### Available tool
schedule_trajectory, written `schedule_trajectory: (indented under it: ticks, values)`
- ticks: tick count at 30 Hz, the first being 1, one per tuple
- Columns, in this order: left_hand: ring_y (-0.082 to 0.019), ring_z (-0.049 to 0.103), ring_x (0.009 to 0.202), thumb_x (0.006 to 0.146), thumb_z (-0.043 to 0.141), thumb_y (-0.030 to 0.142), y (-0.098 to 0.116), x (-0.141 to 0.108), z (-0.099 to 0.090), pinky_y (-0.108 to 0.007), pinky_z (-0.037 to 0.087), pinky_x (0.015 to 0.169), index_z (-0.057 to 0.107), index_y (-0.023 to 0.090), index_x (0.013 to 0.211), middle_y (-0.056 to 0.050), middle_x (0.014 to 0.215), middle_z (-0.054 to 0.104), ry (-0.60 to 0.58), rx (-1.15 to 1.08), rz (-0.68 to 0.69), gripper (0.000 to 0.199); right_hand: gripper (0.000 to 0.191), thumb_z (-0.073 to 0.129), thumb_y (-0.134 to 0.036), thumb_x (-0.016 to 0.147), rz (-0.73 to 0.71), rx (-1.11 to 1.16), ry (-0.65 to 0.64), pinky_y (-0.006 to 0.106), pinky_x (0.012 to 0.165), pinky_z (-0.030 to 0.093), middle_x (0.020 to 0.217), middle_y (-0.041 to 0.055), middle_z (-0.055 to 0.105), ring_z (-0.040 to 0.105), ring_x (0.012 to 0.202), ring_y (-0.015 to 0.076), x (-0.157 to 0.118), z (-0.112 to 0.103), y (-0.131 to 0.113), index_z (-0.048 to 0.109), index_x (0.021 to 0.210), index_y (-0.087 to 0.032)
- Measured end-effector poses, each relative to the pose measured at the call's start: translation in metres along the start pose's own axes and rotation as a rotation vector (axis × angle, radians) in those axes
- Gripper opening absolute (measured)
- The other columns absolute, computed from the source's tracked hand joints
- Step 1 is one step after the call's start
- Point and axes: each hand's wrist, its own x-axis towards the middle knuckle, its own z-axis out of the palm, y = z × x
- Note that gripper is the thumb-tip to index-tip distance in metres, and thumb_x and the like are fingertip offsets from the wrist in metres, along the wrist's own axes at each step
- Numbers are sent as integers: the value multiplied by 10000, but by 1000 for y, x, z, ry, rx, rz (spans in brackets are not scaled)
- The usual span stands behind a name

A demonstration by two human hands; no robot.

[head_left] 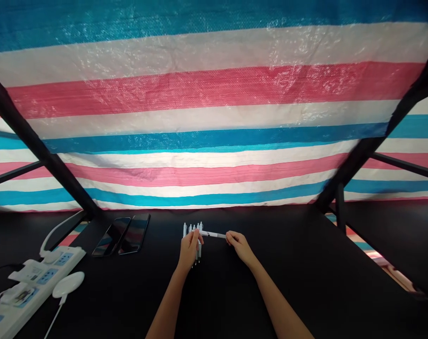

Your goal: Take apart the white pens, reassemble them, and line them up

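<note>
A white and grey pen (214, 234) is held level between both hands, above the black table (235, 301). My left hand (190, 247) pinches its left end. The fingers of my right hand (238, 243) are closed on the grey end at the right. Beneath and behind my left hand lies a row of several white pens (185, 230), side by side, clips away from me and dark tips toward me. My left hand hides the middle of the row.
Two dark phones (111, 237) (134, 234) lie at the left. Nearer me on that side are a white power strip (41, 282) with plugs and cables and a round white charger (68, 284). Black frame bars (351, 165) stand at both sides, before a striped sheet (214, 89).
</note>
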Motion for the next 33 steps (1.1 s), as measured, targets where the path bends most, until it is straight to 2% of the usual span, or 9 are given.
schedule_trajectory:
  ticks: [6, 9, 12, 14, 17, 22, 26, 29, 33]
  values:
    - [-98, 510, 430, 710, 609, 484, 5, 4, 0, -219, 372, 419, 603, 160, 816, -7, 592, 625, 53, -171, -93, 341, 424, 441, -481, 853, -40, 4, -13, 246, 547, 309, 565, -12, 457, 422, 557, 128, -2, 0, -6, 550, 585, -171]
    - [-144, 605, 548, 646, 684, 444, 9, 5, 0, -235, 440, 471, 579, 148, 958, -56, 718, 689, 77, -248, -133, 443, 382, 495, -453, 844, -85, -36, -86, 261, 615, 358, 633, 15, 555, 498, 625, 149, -4, 0, -9, 625, 620, -173]
    - [-155, 630, 601, 685, 662, 430, 12, 3, 0, -260, 487, 535, 454, 167, 1201, -72, 799, 712, 99, -265, -140, 616, 349, 535, -443, 827, -123, -83, -170, 278, 647, 379, 630, 24, 591, 525, 639, 165, -6, 2, -10, 664, 629, -186]
    - [-159, 640, 625, 714, 636, 432, 12, 2, 0, -265, 500, 561, 391, 186, 1275, -62, 791, 714, 112, -253, -143, 660, 353, 546, -454, 817, -130, -94, -195, 279, 642, 382, 613, 21, 590, 525, 630, 166, -6, 3, -9, 662, 616, -189]
    - [-170, 655, 666, 737, 610, 440, 11, 2, -2, -265, 511, 576, 416, 192, 1273, -47, 770, 702, 147, -290, -149, 622, 379, 516, -478, 827, -74, -22, -119, 265, 600, 372, 612, 17, 573, 515, 616, 158, -6, 3, -7, 640, 633, -177]
    - [-158, 642, 604, 737, 617, 433, 8, 4, -7, -286, 523, 583, 452, 203, 1269, -10, 692, 655, 183, -448, -185, 603, 419, 478, -521, 832, 6, 139, 20, 252, 541, 334, 535, -12, 470, 441, 533, 129, -3, 0, -5, 592, 632, -170]
    - [-126, 601, 537, 707, 656, 416, 8, 6, -11, -271, 508, 561, 549, 173, 1147, -1, 650, 622, 230, -541, -229, 513, 447, 459, -551, 833, 23, 172, 38, 258, 547, 342, 535, -12, 461, 441, 530, 130, -1, 0, -3, 584, 632, -172]
    - [-113, 576, 514, 684, 679, 410, 8, 7, -11, -254, 488, 532, 593, 157, 1042, 4, 628, 605, 218, -560, -241, 446, 467, 448, -578, 828, 40, 169, 43, 263, 546, 354, 533, -10, 464, 448, 527, 134, -1, 1, -2, 584, 636, -175]
    - [-111, 574, 522, 705, 656, 433, 11, 5, -7, -241, 465, 517, 568, 175, 1089, 6, 655, 608, 151, -524, -234, 471, 473, 435, -582, 834, 43, 163, 44, 265, 548, 365, 530, -9, 466, 454, 527, 136, -1, 1, -1, 581, 636, -179]
